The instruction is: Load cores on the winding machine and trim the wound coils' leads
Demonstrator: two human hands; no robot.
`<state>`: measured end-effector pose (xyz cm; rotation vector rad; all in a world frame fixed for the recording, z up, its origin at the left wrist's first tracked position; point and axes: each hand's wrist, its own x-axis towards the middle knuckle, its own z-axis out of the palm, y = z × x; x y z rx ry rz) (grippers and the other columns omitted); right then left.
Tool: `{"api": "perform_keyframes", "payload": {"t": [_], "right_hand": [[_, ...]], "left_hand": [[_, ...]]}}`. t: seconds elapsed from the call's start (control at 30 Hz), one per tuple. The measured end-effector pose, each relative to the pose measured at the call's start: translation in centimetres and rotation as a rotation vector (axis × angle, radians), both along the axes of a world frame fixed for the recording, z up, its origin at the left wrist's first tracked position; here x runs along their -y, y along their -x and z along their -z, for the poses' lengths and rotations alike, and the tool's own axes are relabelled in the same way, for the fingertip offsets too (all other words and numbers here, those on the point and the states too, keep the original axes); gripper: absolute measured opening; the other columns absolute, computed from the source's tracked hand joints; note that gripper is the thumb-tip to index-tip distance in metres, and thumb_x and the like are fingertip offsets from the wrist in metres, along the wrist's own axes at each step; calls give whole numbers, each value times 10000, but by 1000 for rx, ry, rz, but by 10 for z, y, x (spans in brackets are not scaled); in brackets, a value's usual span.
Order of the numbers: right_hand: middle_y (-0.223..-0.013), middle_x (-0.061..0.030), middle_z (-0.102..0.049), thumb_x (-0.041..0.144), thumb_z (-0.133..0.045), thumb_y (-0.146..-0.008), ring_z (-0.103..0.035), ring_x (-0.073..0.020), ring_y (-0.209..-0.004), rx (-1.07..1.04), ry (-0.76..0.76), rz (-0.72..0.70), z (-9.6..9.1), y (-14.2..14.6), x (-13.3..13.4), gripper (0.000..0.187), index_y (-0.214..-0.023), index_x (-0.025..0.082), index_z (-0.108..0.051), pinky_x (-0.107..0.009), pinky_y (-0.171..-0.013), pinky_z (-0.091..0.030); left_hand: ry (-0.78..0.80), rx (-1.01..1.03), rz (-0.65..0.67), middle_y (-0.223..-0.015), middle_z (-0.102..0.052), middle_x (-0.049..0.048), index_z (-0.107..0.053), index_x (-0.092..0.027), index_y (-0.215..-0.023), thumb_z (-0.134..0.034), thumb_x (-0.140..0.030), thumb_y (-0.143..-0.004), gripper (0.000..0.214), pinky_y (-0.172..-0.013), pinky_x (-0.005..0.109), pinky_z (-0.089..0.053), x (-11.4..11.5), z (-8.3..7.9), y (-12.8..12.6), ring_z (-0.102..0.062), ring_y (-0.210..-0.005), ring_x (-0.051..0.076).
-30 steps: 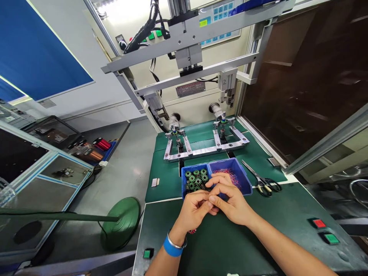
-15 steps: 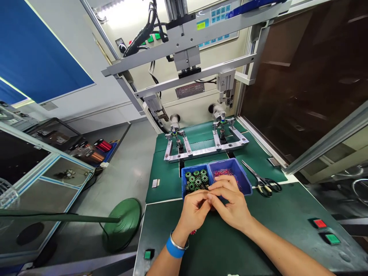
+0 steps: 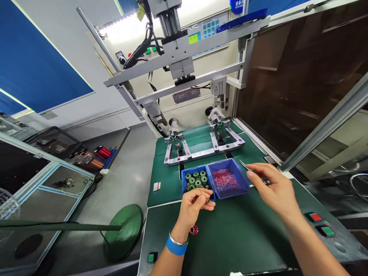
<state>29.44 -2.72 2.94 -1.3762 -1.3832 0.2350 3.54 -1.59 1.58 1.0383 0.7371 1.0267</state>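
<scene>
My left hand [image 3: 193, 207] is closed, its thumb and fingers pinching a small motor stator [image 3: 207, 200] that is mostly hidden by the fingers. This is just in front of a blue bin [image 3: 184, 176] of green-and-black stators. Over the scissors [image 3: 245, 165] on the right is my right hand [image 3: 273, 188], its fingers stretched out and apart from the thumb. It covers most of the scissors; one blade shows, and whether the fingers touch them I cannot tell. A red-wound stator [image 3: 194, 230] lies on the green table beside my left wrist.
A second blue bin [image 3: 244, 188] holds red wire or tube pieces [image 3: 225, 179]. Behind the bins stands a metal fixture [image 3: 201, 154] with a stator on each of two posts, under a machine frame [image 3: 184, 82]. Red [image 3: 315, 217] and green [image 3: 327, 230] buttons sit at right.
My hands have parted. The right hand has moved right to over the scissors, while the left stays near the stator bin, holding a stator. The view has shifted slightly.
</scene>
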Motion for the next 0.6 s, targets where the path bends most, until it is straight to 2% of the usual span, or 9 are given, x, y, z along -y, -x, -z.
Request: {"api": "perform_keyframes", "payload": {"t": [0.1,0.2,0.27,0.43,0.6], "right_hand": [[-845,-54,-638,480,-470,-886,-608,-223,-678,290,215,166,38,-36,11,371,-941,184,-686,-359,-611,-483],[-855,-93,-650,413,-357,-852,-625,-277,-768,544,370,153,74,-56,22,406,-893,168,-678,-403,-649,-491],[-892,-106,-656,383,-333,-861,-620,-281,-798,616,398,158,86,-60,26,413,-915,160,-677,-408,-679,-497],[-909,-127,-632,395,-363,-909,-583,-298,-859,692,303,204,86,-53,20,417,-932,121,-675,-424,-780,-499],[-936,-134,-629,318,-433,-931,-556,-303,-882,759,259,160,79,-48,7,322,-896,122,-685,-408,-819,-484]], "left_hand": [[27,63,-13,-960,-686,108,-698,-96,-762,-818,-421,-771,347,-587,220,-615,1,-5,-1,-708,-666,187],[55,109,-31,-949,-691,96,-712,-108,-759,-837,-417,-750,333,-571,206,-612,2,-7,-2,-705,-647,177],[66,132,-42,-941,-693,90,-721,-115,-766,-844,-422,-740,332,-561,199,-608,3,-9,-3,-701,-636,168],[77,150,-66,-912,-691,78,-725,-119,-756,-868,-422,-704,339,-548,192,-604,5,-13,-5,-694,-619,158],[85,138,-88,-925,-689,78,-724,-119,-761,-874,-430,-691,352,-539,190,-596,7,-15,-6,-690,-620,155]]}}
